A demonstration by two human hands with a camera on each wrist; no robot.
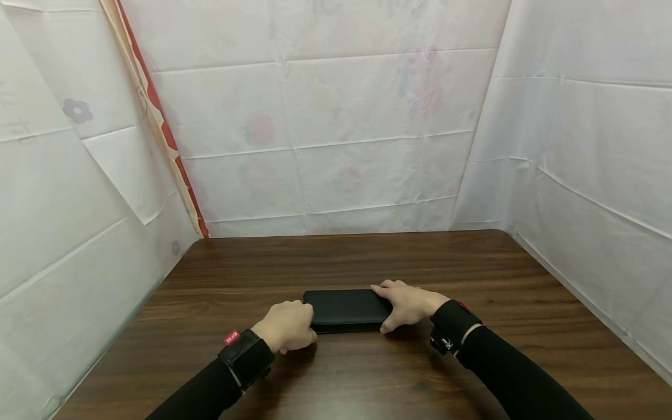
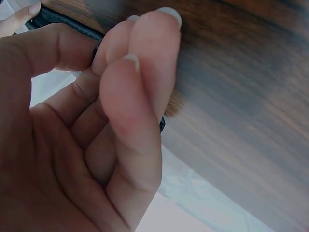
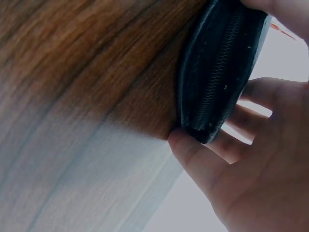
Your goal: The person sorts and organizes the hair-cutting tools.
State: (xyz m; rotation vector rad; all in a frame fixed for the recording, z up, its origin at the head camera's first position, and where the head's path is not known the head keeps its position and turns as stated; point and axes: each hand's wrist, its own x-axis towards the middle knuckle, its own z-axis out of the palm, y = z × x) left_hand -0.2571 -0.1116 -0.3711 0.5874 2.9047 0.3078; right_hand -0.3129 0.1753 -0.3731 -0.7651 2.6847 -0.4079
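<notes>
A black zip wallet (image 1: 346, 310) lies flat on the table, its long side running left to right in the head view. My left hand (image 1: 287, 326) is at its left end, fingers curled and thumb pressed against the index finger. In the left wrist view a dark bit shows at that pinch, with the wallet edge (image 2: 67, 20) behind; the fingers hide the rest. My right hand (image 1: 412, 306) grips the other end between thumb and spread fingers. The right wrist view shows a closed zipper (image 3: 219, 67) along the wallet's side, between two raised leather edges.
The brown wood-grain table (image 1: 336, 256) reaches back to a white sheet wall (image 1: 325, 116), with more sheeting at left and right. A red-and-cream strip (image 1: 163, 122) runs down the back left corner. Both wrists carry black bands with cameras.
</notes>
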